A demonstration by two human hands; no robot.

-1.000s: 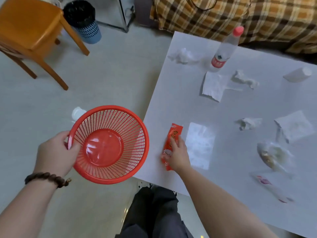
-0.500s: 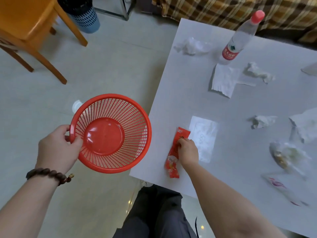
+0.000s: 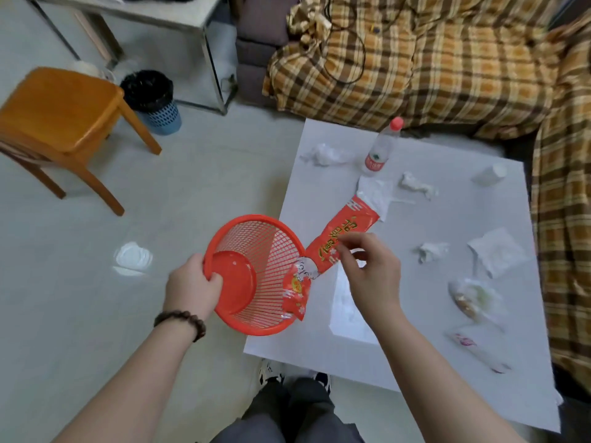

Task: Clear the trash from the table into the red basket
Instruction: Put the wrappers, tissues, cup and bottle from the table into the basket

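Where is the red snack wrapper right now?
In the head view, the red snack wrapper hangs pinched in the right hand, its lower end dipping inside the red basket held by the left hand.

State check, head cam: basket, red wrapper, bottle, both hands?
Red plastic mesh basket: tilted, held off the table edge.
Long red snack wrapper: lower end in the basket, upper end sticking out.
Clear water bottle: upright, red cap on.
Left hand: grips basket rim.
Right hand: pinches wrapper.
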